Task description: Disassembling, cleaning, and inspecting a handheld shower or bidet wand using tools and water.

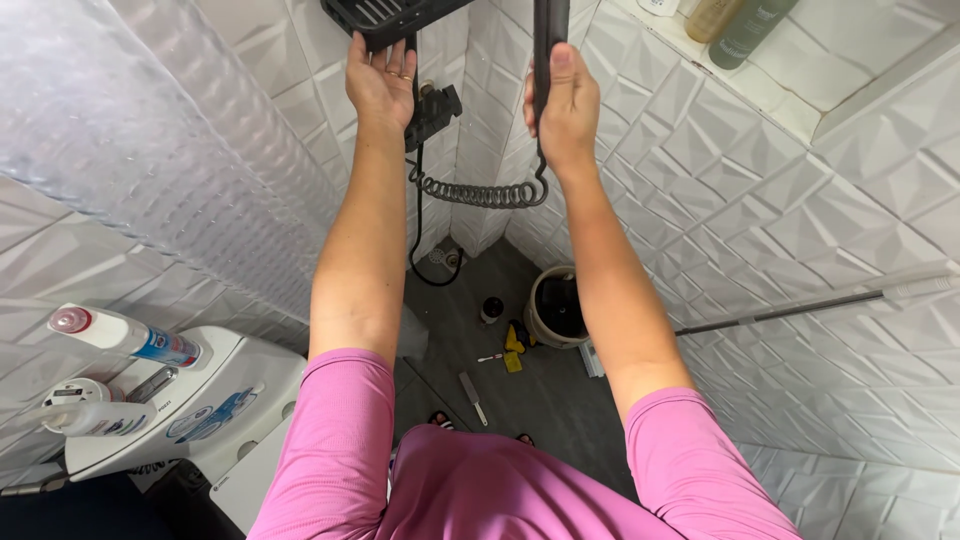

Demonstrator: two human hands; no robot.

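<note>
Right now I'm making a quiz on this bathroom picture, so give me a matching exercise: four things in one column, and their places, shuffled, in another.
Things:
1. left hand
2. right hand
3. bucket
4. coiled black hose

Places:
A. on the grey floor by the wall
B. gripping the upright black bar
C. hanging between the two forearms
D. under the black rack at the top

Pairs: 1-D, 2-B, 3-A, 4-C

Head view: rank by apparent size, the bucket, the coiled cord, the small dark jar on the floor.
Largest to smallest as seen:
1. Coiled cord, though it is nearer the camera
2. Bucket, farther off, so true order unsure
3. Small dark jar
</note>
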